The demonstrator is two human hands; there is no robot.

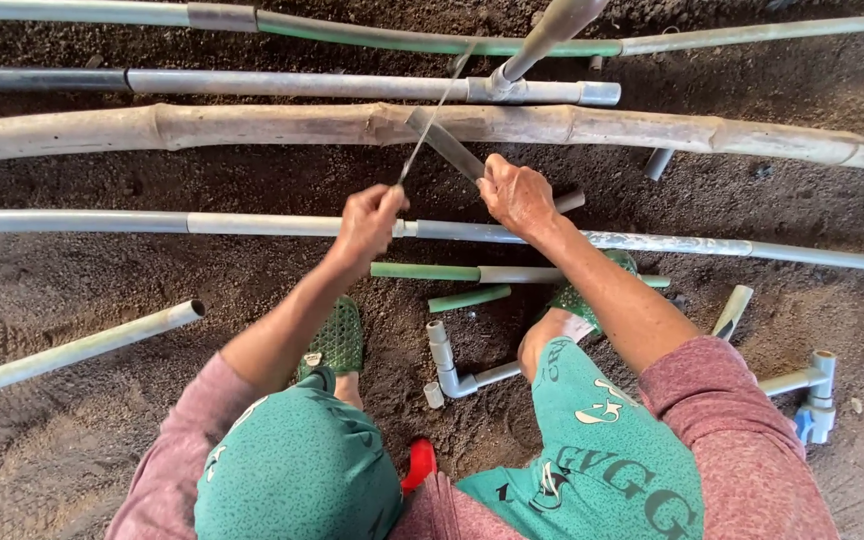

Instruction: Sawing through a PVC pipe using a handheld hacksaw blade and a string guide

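Squatting on dark soil (102,290), the person has the left hand (370,222) clenched around a thin saw blade (432,120) while the right hand (515,192) grips a short grey pipe piece (447,145) above a long grey pipe (652,242), near a bamboo pole (252,125).

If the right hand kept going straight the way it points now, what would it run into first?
Probably the thick bamboo pole lying crosswise just beyond the right hand, which grips a short grey pipe piece; depth is uncertain.
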